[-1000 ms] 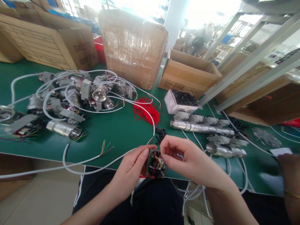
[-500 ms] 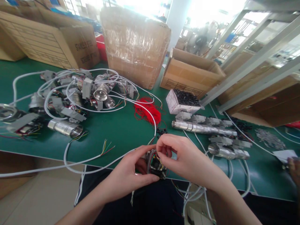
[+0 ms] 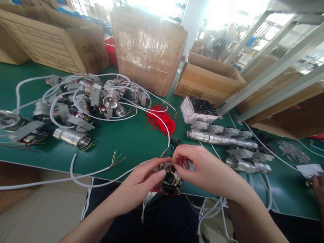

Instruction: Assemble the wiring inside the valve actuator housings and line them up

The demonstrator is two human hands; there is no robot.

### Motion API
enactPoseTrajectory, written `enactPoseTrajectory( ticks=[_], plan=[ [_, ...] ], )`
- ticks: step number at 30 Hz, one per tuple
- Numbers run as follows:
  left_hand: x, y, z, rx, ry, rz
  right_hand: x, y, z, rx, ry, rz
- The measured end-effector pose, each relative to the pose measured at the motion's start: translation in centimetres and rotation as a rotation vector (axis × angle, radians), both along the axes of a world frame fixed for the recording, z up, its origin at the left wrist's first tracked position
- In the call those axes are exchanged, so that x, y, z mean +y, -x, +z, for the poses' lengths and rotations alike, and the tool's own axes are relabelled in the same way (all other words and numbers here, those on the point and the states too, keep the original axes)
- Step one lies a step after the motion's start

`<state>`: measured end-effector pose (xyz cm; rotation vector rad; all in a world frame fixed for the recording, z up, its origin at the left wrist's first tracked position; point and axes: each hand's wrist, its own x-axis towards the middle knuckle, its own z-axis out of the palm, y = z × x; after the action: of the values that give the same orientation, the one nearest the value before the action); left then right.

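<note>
At the table's front edge, an opened valve actuator housing (image 3: 172,182) shows black inner parts and thin coloured wires. My left hand (image 3: 145,184) is wrapped round its left side, thumb at the upper left rim by the wires. My right hand (image 3: 189,165) is closed in a pinch at the upper right rim. Whatever sits between those fingertips is too small to make out; it may be a wire. A white cable (image 3: 168,135) with bared wire ends runs down behind the hands. Small black pieces (image 3: 175,143) lie just beyond.
Steel valves (image 3: 111,98) with cables pile up at left. Red cord (image 3: 160,119) and a white box (image 3: 188,113) of black parts lie ahead. Assembled valves (image 3: 222,139) line the right side. Cardboard boxes (image 3: 149,47) stand behind. Another person's hand (image 3: 317,185) is at far right.
My left thumb has moved from the housing's lower edge up to its upper left rim. The housing has turned to face up more. My right hand stays pinched near the rim.
</note>
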<state>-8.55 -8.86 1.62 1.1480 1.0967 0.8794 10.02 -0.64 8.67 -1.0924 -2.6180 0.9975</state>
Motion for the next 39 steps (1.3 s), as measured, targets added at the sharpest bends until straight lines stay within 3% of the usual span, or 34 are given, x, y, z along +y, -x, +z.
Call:
enactPoseTrajectory(
  ticks=[10,16,20,24,30,39],
  plan=[
    [0.2,-2.2,-0.1,0.089,-0.061,0.178,0.2,-0.1,0.2,-0.058,-0.027,-0.025],
    [0.2,-2.4,-0.2,0.081,-0.016,0.203,-1.5,-2.3,0.9,0.004,0.002,-0.154],
    [0.2,-2.6,-0.1,0.051,0.027,0.195,-3.0,-3.2,0.3,-0.006,0.08,-0.209],
    [0.2,-2.6,0.0,0.06,0.017,0.199,-2.7,-3.2,-0.9,0.094,0.046,-0.254],
    [0.2,-2.4,0.1,0.127,-0.089,0.212,-1.0,-1.6,-1.5,0.188,0.039,-0.161],
    [0.3,-2.7,-0.3,0.153,-0.139,0.229,0.7,0.8,-0.5,0.055,0.108,-0.057]
  ],
)
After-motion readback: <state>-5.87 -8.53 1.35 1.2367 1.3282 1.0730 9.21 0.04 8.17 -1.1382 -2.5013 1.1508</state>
